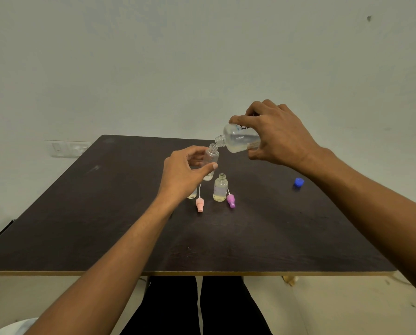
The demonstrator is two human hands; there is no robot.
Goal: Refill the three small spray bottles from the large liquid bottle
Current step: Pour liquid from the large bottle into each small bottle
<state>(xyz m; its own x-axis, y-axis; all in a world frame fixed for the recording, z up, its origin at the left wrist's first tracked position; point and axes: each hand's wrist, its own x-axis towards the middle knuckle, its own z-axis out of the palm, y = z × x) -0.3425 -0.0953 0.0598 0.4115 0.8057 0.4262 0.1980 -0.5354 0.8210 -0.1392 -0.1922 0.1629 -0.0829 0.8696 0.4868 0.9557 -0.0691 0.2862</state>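
Note:
My right hand (pixel 279 136) grips the large clear liquid bottle (pixel 238 140), tipped with its open neck down to the left. Its mouth sits right at the open top of a small clear spray bottle (pixel 211 157) that my left hand (pixel 185 172) holds upright above the dark table (pixel 81 213). A second small bottle (pixel 220 188) stands uncapped on the table with pale yellow liquid in its bottom. A third small bottle (pixel 192 195) is mostly hidden behind my left wrist. A pink spray cap (pixel 199 204) and a purple spray cap (pixel 230 200) lie on the table beside them.
A blue screw cap (pixel 298 183) lies on the table to the right. The table's front edge runs just above my legs. A white wall socket plate (pixel 67 148) sits on the wall at the back left. A pale object shows at the bottom left corner.

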